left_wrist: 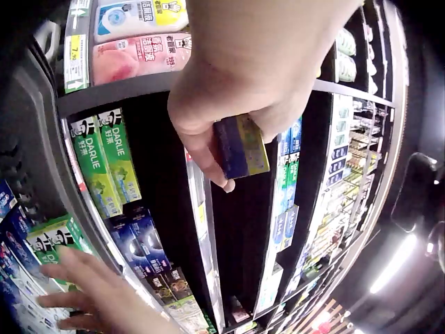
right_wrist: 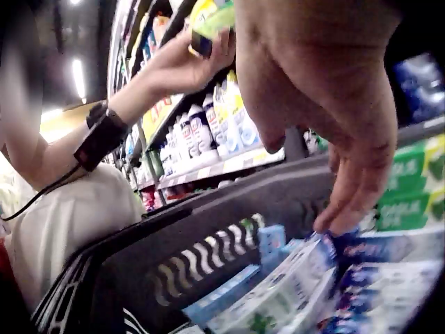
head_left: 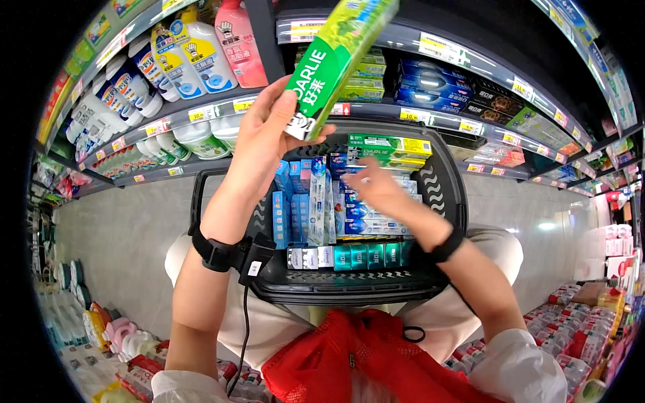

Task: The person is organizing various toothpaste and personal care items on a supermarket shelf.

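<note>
My left hand (head_left: 265,134) grips a long green Darlie toothpaste box (head_left: 322,67), raised in front of the shelf. In the left wrist view only the dark end of that box (left_wrist: 241,147) shows below the fingers. Lower down, my right hand (head_left: 386,191) hangs over the black basket (head_left: 329,293), slightly blurred and holding nothing. Its fingers bend loosely downward in the right wrist view, close over blue-and-white toothpaste boxes (right_wrist: 278,296). Within the basket, a green Darlie box (head_left: 376,146) lies at the far right, light blue boxes (head_left: 281,218) at left and teal boxes (head_left: 366,256) nearest me.
Shelves rise beyond the basket, with cleaner bottles (head_left: 201,57) at left. Green toothpaste boxes (head_left: 366,77) and dark blue boxes (head_left: 433,80) stand on the shelf ahead. The basket sits between the person's knees (head_left: 497,258). Packaged goods (head_left: 571,329) are piled behind at right.
</note>
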Available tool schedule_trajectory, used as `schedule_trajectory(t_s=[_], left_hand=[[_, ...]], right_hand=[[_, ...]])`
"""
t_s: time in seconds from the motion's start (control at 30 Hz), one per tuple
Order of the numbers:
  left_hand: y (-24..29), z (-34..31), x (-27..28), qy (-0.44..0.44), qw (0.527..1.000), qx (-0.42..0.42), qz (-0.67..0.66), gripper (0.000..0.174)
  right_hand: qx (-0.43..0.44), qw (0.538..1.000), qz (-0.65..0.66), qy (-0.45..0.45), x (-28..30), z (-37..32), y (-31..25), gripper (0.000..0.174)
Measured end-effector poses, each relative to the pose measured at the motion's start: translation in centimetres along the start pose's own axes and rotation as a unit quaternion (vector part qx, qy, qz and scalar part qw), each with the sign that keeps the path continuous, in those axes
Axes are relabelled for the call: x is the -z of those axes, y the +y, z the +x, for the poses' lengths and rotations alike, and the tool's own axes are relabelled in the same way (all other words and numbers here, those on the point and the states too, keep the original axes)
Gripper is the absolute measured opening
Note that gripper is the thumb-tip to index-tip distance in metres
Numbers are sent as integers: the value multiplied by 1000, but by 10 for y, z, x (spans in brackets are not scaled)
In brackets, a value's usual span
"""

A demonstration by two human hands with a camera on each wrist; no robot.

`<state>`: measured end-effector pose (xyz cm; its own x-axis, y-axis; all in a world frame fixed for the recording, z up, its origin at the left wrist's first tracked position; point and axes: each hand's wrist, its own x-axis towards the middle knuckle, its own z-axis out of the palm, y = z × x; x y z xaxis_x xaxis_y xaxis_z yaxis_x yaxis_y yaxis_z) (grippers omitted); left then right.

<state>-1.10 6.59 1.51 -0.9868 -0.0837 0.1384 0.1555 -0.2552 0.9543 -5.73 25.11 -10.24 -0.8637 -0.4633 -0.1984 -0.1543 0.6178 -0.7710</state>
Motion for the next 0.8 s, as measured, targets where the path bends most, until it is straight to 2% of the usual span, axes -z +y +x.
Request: schedule_trajectory(t_s=[0.03,0.1,0.13,0.2,0.23,0.3,0.33,0.4,0.43,0.47,0.53,0.57,0.63,0.67,0.73,0.77,0.8], left_hand=[[-1,0,1,0,1000,-2,-2,43],[-6,1,3,2,999,-35,40,41],[-3,-1,1,8,1000,-23,15,40],[-3,0,3,13,1000,-8,-22,38],[-3,0,4,15,1000,-9,-24,38],[-3,2,7,10,998,-18,-51,37],[-2,1,7,11,998,-18,-54,37],[1,0,8,13,998,-33,-59,36],[2,0,9,12,997,-34,-62,37],[3,-1,10,15,997,-36,-67,37],[5,-4,12,12,998,-33,-55,38],[5,-5,14,3,997,-45,-66,51],[10,-8,14,-1,996,-49,-72,50],[12,-9,13,-6,996,-52,-76,49],[9,-8,12,-2,996,-53,-75,48],[7,-7,10,9,997,-46,-61,42],[6,-6,9,18,998,-40,-47,36]], right_hand=[[-27,998,-57,-16,-26,11,-2,68],[-79,983,-160,-53,-93,46,14,71],[-78,983,-161,-50,-107,49,1,71],[-275,950,-144,-41,-128,46,-17,72],[-275,949,-147,-40,-138,49,-13,72],[-281,946,-145,66,-150,51,-4,74],[-282,946,-148,65,-153,54,2,74],[-253,947,-196,-13,-135,51,-7,70],[-276,947,-165,8,-130,55,4,61],[-233,960,-155,-26,-107,44,-4,50],[-34,950,-277,-140,-80,50,21,51],[-35,949,-279,-141,-67,44,28,51],[-15,968,-243,-67,-42,32,35,43],[-15,968,-243,-67,-31,24,32,43],[1,930,-366,-43,-10,9,25,31],[-1,930,-365,-42,-4,7,32,31],[41,908,-417,-22,1,6,41,28]])
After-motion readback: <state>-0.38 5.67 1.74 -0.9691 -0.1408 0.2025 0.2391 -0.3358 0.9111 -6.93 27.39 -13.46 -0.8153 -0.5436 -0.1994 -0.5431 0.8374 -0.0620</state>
